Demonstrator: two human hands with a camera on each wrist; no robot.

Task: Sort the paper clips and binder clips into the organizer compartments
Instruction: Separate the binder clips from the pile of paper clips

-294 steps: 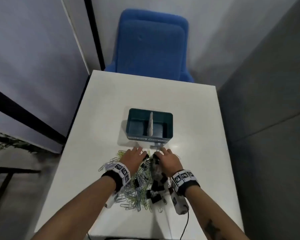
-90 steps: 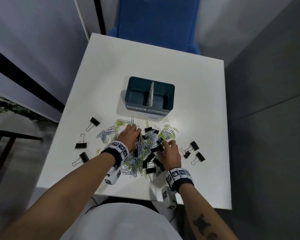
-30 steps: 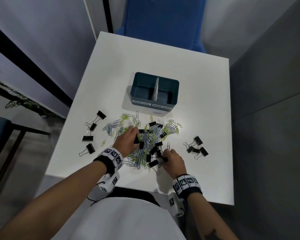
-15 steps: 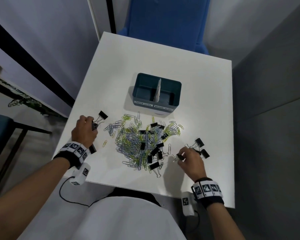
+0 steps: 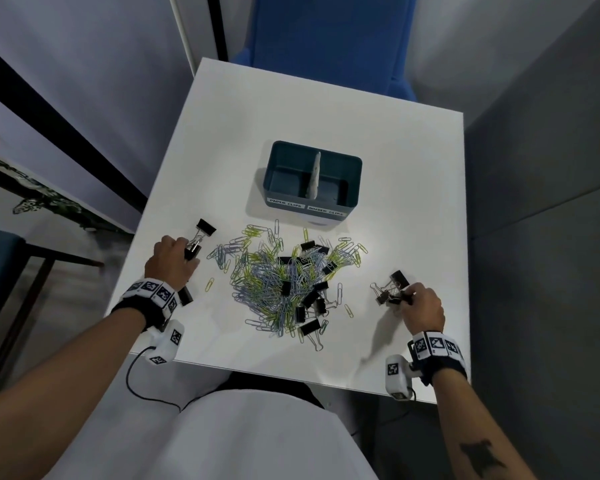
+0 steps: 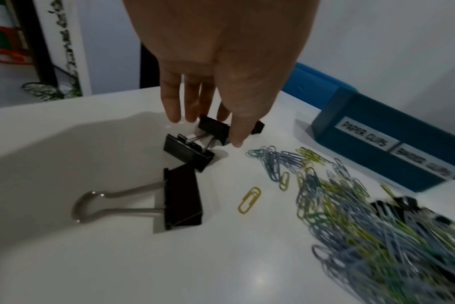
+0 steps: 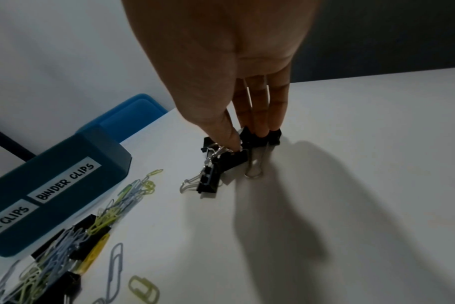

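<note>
A teal organizer stands mid-table, labelled PAPER CLIPS on its left compartment and BINDER CLIPS on its right. In front of it lies a heap of blue and yellow paper clips with black binder clips mixed in. My left hand is at the table's left edge. There its thumb and fingers pinch a black binder clip, with two more beside it. My right hand is right of the heap. Its thumb and fingers pinch a binder clip in a small cluster.
The white table is small, and both hands work close to its side edges. A blue chair stands behind the far edge. A dark grey wall runs along the right. A loose yellow paper clip lies near the left clips.
Both hands left the central heap and moved outward, the left one to the binder clips at the left edge and the right one to the cluster on the right. Each now pinches a clip.
</note>
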